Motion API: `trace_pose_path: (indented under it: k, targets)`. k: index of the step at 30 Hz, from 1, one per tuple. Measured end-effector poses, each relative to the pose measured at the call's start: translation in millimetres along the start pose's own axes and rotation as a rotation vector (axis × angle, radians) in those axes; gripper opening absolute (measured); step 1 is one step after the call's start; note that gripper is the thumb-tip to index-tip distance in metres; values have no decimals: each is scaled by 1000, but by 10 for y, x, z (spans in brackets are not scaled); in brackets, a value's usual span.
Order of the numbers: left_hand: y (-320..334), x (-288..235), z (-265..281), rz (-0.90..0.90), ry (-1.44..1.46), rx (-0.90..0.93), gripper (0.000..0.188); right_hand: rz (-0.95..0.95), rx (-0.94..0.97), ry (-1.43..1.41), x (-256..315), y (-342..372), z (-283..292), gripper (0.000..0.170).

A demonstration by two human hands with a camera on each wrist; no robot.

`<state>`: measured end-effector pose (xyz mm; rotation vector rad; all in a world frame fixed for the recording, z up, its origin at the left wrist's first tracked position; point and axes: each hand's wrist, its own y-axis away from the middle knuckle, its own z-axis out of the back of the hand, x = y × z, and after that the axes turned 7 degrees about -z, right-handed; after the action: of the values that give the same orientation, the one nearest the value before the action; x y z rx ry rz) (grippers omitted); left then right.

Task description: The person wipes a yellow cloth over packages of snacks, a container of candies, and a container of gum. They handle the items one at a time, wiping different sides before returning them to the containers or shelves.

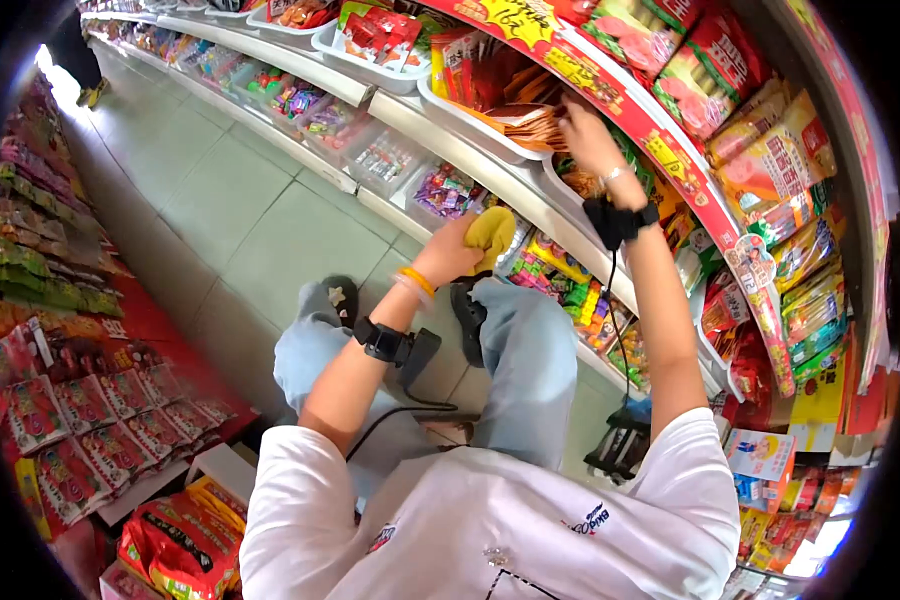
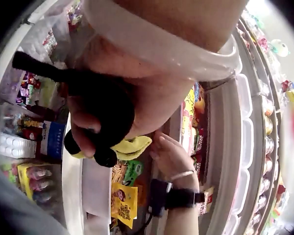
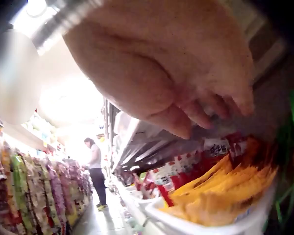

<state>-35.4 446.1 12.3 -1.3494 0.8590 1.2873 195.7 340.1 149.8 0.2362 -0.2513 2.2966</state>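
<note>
Shop shelves flank a tiled floor. Your left hand grips a yellow cloth near the lower shelf; your right hand – fingers loosely extended – is at the orange packets in a white tray – contact unclear.

Floor between rack on left and shelving on right. Trays in row on upper shelf, bins on lower shelf beneath. Packets in tray; right hand at tray's near end, just beside packets. Left hand nearer lower shelf, left of right hand, with cloth in it. Price strip right of right hand, bags beyond strip. Packs in rows on rack. Another person (well apart) farther down aisle.
</note>
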Motion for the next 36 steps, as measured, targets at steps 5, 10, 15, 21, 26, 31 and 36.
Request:
trace_pose_path:
  k: [5,10,15,21,26,31,36]
  targets:
    - [46,25,-52,-105,-103,-39,35,77,-301,619,-1221,-1266,-481,45]
    - [57,-87,-93,-35,-92,93,41,54,-435,1000,-1306,-1519,-508,54]
    - [107,-90,-127,-45,-112,113,39,27,-429,911,-1246,-1508,-463,53]
    - [107,-161,-90,-13,-98,163,39,-11,-431,780,-1097,-1442,-385,53]
    - [115,-187,-100,-52,-130,146,39,-33,-439,661,-1033,-1242,-253,52]
    - [104,-131,-121,-60,-164,173,40,-60,-440,579,-962,-1070,-200,52]
    - [101,-156,-111,-49,-159,190,41,-62,-436,533,-922,-988,-156,52]
